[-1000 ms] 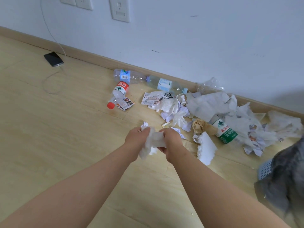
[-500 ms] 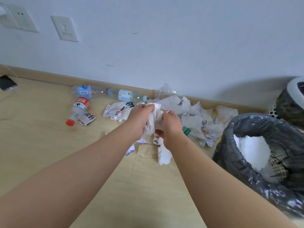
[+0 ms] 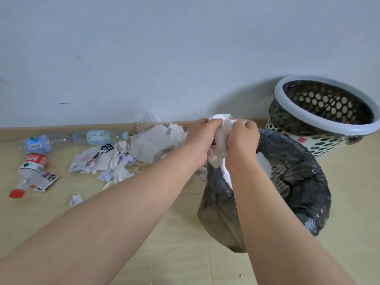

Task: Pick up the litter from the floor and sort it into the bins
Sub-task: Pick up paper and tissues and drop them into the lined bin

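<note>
1. Wood floor (image 3: pixel 168 264) under a pale wall; near bin (image 3: pixel 298 182), lined with a dark bag, is the landmark.
2. Left hand (image 3: pixel 202 140) and right hand (image 3: pixel 242 138) close together, both clenched on a crumpled white tissue wad (image 3: pixel 221 130) above the near bin's left rim.
3. Second bin (image 3: pixel 324 112), perforated, behind the near bin by the wall.
4. Left of the near bin: paper litter (image 3: pixel 148 147), then plastic bottles (image 3: pixel 98 137).

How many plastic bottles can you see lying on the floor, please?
3: a red-capped bottle at far left, and a blue-labelled bottle and a pale-labelled bottle along the skirting. The paper pile may hide more.
</note>
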A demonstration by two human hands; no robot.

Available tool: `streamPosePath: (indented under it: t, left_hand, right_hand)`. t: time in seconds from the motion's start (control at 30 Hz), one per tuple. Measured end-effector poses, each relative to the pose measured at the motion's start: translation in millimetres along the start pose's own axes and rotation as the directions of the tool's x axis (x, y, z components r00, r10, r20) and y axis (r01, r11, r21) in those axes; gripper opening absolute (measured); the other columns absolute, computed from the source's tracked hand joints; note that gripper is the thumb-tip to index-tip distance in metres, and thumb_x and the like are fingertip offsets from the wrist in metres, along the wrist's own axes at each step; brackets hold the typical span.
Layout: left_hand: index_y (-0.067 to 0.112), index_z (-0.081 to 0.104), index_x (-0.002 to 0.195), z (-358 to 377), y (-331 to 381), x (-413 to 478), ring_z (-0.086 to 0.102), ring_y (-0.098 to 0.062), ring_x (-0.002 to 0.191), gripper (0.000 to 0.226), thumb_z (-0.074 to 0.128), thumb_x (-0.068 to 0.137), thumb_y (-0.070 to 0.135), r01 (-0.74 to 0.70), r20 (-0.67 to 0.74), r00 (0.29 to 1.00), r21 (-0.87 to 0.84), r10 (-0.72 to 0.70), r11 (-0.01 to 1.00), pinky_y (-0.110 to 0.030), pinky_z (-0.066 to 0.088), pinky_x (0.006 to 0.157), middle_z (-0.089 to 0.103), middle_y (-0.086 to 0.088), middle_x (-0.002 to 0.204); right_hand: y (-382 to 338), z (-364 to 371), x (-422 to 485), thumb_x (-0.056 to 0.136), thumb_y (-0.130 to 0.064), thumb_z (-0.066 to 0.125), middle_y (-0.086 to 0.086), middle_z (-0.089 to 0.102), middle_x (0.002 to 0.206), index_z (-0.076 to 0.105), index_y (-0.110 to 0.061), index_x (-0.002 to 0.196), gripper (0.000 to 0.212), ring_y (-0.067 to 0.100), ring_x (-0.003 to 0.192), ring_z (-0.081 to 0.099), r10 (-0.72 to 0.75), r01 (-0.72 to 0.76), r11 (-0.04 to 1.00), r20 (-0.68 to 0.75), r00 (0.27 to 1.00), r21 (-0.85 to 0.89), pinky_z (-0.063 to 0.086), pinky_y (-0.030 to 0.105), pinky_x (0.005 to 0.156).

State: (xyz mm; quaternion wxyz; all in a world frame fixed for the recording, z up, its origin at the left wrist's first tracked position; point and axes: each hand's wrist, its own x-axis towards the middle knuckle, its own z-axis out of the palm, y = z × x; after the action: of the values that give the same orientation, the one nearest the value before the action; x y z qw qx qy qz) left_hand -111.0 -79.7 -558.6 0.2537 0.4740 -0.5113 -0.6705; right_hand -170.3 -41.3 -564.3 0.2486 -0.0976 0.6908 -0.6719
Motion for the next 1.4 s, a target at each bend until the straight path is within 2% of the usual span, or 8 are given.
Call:
streamPosePath:
  t: [0.33,0.47,0.73,0.83,0.97,1.07,1.17,1.4]
  left_hand:
    - [0.018,0.045,0.069,55.8,-19.2,21.7,0.045,-0.015,0.059,0.023,0.053,0.09,0.019,-0.041,0.087,0.996,0.351,0.011,0.935,-0.023,0.033,0.052,0.048,0.0,0.065]
    - [0.016,0.036,0.066,67.8,-31.7,39.9,0.04,-0.018,0.06,0.028,0.051,0.09,0.018,-0.043,0.109,0.994,0.536,-0.018,0.843,-0.026,0.029,0.055,0.04,-0.001,0.066]
    - [0.005,0.057,0.122,93.9,-61.2,50.2,0.058,-0.029,0.106,0.033,0.038,0.096,0.012,-0.234,0.321,0.913,0.918,-0.251,0.321,-0.033,0.045,0.078,0.06,-0.013,0.12]
    - [0.003,0.058,0.124,98.8,-67.3,53.4,0.057,-0.027,0.085,0.036,0.041,0.093,0.01,-0.254,0.306,0.874,0.95,-0.377,0.181,-0.03,0.04,0.067,0.062,-0.017,0.111]
    - [0.005,0.066,0.085,103.2,-59.1,60.7,0.047,-0.023,0.057,0.02,0.05,0.083,0.017,-0.094,0.261,0.846,0.931,-0.465,0.353,-0.027,0.04,0.057,0.058,-0.012,0.076]
    - [0.016,0.06,0.064,106.0,-45.5,63.9,0.052,-0.033,0.065,0.022,0.051,0.082,0.01,-0.113,0.321,0.886,0.849,-0.334,0.516,-0.026,0.035,0.052,0.057,-0.018,0.077]
    - [0.02,0.066,0.082,99.0,-31.1,64.9,0.059,-0.023,0.089,0.031,0.042,0.087,0.002,-0.229,0.328,0.942,0.786,-0.073,0.574,-0.027,0.046,0.069,0.065,-0.007,0.099]
    - [0.024,0.056,0.082,30.1,-10.8,71.0,0.062,-0.012,0.068,0.035,0.036,0.086,-0.004,-0.227,0.041,0.97,0.496,0.239,0.838,-0.025,0.049,0.069,0.063,0.002,0.089]
  right_hand:
    - [15.4,-68.6,48.0,0.093,-0.012,0.046,-0.001,0.055,0.091,0.047,-0.017,0.088,0.007,0.016,0.077,0.048,-0.22,0.132,0.883,-0.147,0.964,-0.451,0.045,0.038,0.08]
    - [30.5,-87.3,63.6,0.09,-0.011,0.044,0.003,0.058,0.109,0.056,-0.022,0.093,0.017,0.026,0.101,0.051,-0.036,-0.003,0.69,-0.039,0.999,-0.724,0.031,0.042,0.093]
    - [51.4,-107.7,85.1,0.082,-0.012,0.052,0.004,0.064,0.096,0.062,-0.021,0.076,0.015,0.028,0.1,0.056,0.258,-0.053,0.558,0.113,0.959,-0.828,0.038,0.047,0.098]
    - [61.1,-109.4,90.8,0.082,-0.012,0.049,0.009,0.064,0.102,0.06,-0.017,0.081,0.012,0.032,0.101,0.058,0.302,-0.068,0.586,0.14,0.943,-0.807,0.043,0.052,0.097]
    - [48.3,-108.5,100.3,0.09,-0.018,0.039,0.01,0.057,0.116,0.053,-0.016,0.115,0.028,0.033,0.112,0.05,0.221,-0.119,0.652,0.039,0.974,-0.749,0.036,0.049,0.101]
    - [38.8,-99.7,103.7,0.088,-0.016,0.04,0.007,0.058,0.112,0.053,-0.018,0.105,0.021,0.031,0.112,0.048,0.175,-0.114,0.736,0.025,0.984,-0.667,0.034,0.046,0.1]
    - [34.4,-85.0,100.0,0.087,-0.018,0.042,0.003,0.056,0.098,0.051,-0.02,0.093,0.011,0.029,0.105,0.053,0.126,-0.082,0.794,0.03,0.992,-0.602,0.041,0.048,0.096]
    - [12.6,-21.5,77.5,0.09,-0.022,0.043,-0.003,0.053,0.083,0.049,-0.02,0.088,0.007,0.025,0.095,0.053,-0.006,0.086,0.854,0.156,0.988,-0.512,0.044,0.046,0.094]
